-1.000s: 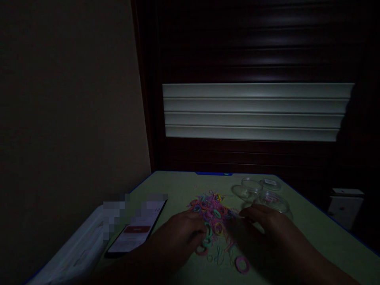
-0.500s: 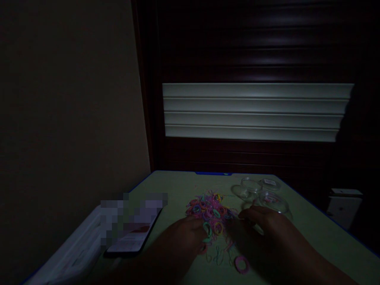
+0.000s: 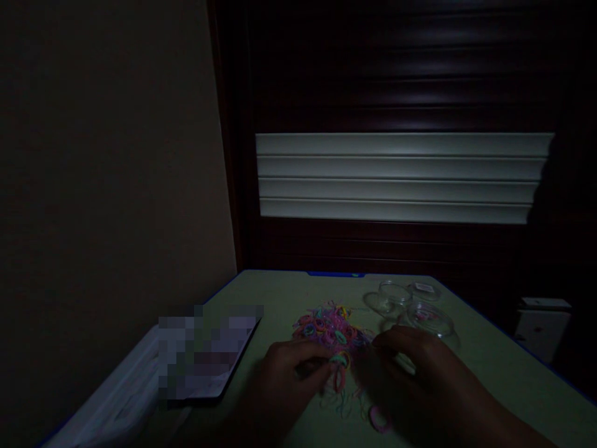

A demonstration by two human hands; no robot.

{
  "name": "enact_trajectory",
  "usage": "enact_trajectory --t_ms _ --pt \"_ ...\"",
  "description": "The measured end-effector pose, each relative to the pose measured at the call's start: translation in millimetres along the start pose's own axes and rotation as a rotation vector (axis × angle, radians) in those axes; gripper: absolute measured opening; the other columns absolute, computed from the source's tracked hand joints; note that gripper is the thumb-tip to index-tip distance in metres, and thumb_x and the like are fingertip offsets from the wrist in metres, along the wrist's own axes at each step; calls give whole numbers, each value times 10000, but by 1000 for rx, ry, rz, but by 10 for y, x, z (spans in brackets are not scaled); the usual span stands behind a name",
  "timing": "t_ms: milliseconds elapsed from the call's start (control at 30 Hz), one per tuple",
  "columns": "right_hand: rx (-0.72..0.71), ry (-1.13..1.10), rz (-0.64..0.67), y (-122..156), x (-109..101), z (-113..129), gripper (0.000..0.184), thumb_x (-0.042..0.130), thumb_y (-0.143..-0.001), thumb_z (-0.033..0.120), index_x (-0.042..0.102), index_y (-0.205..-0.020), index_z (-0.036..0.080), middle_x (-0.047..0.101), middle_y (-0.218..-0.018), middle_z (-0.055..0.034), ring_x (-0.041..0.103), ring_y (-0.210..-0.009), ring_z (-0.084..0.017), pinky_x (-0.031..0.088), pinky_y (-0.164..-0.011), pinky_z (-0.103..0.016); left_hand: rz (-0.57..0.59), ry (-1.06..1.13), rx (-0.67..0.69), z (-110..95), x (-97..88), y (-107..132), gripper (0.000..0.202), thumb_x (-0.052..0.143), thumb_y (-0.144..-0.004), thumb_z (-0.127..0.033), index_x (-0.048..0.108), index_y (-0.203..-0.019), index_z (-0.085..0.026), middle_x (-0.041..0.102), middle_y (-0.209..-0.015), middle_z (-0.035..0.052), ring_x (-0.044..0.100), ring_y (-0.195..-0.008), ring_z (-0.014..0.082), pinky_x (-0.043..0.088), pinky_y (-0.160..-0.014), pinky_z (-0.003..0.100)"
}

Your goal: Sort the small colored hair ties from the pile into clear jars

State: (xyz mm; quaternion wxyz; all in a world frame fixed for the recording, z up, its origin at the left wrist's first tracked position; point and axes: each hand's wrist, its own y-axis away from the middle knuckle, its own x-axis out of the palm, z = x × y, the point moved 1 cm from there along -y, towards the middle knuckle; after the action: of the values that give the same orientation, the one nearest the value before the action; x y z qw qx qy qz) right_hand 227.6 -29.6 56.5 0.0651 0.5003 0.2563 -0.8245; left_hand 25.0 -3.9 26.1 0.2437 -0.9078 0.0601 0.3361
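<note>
In the head view, my left hand [image 3: 298,376] is closed in a pinch on hair ties [image 3: 338,376], reddish and green, at the near side of a pile. The pile of small colourful hair ties [image 3: 326,326] lies mid-table, mostly pink and purple with some green and yellow. My right hand [image 3: 415,351] hovers at the pile's right side, fingers curved and apart, with nothing visible in them; the dim light hides part of the thumb. One pink hair tie [image 3: 379,419] lies apart, nearer me. Thin loose bands [image 3: 344,403] are scattered before the pile.
Clear round containers [image 3: 429,318] and a lid with a label [image 3: 424,289] stand at the table's right rear. On the left lie a phone [image 3: 228,370], partly blurred out, and a white tray-like object [image 3: 116,386]. A wall borders the left side; a white box [image 3: 543,330] sits beyond the right edge.
My left hand has come up slightly from the pile's near edge, now pinching reddish and green hair ties. My right hand has barely moved.
</note>
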Motion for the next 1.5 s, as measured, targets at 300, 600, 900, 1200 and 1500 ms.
enact_trajectory --t_ms 300,600,900,1200,1500 --pt "3 2 63 -19 2 9 234 402 -843 243 565 -680 205 587 -669 -13 537 -587 -137 365 -497 -232 -82 75 1 115 123 6 79 596 -711 -132 671 -721 -157 679 -710 21 618 -653 144 475 -602 212" --pt "-42 -262 90 3 -34 100 249 393 -856 204 625 -767 215 632 -726 -9 585 -644 -127 428 -571 -221 -104 117 59 87 149 22 76 619 -695 -133 673 -735 -168 685 -759 29 624 -698 153 496 -648 227" --pt "-156 -380 -45 48 155 19 191 573 -757 160 620 -922 244 642 -875 8 581 -799 -127 434 -712 -221 -55 116 109 50 194 85 76 643 -705 -158 682 -758 -194 692 -760 23 630 -730 163 498 -697 272" --pt "-175 -338 50 42 194 14 216 529 -758 104 626 -921 207 628 -824 -15 567 -759 -129 428 -672 -236 -54 144 186 25 211 99 109 653 -683 -104 678 -748 -188 686 -736 16 628 -709 151 491 -675 245" --pt "-216 -316 17 34 150 52 204 502 -767 95 635 -885 194 631 -816 -21 567 -744 -124 431 -661 -230 -58 108 214 16 219 108 125 634 -687 -96 670 -762 -189 676 -713 9 621 -676 140 493 -650 230"
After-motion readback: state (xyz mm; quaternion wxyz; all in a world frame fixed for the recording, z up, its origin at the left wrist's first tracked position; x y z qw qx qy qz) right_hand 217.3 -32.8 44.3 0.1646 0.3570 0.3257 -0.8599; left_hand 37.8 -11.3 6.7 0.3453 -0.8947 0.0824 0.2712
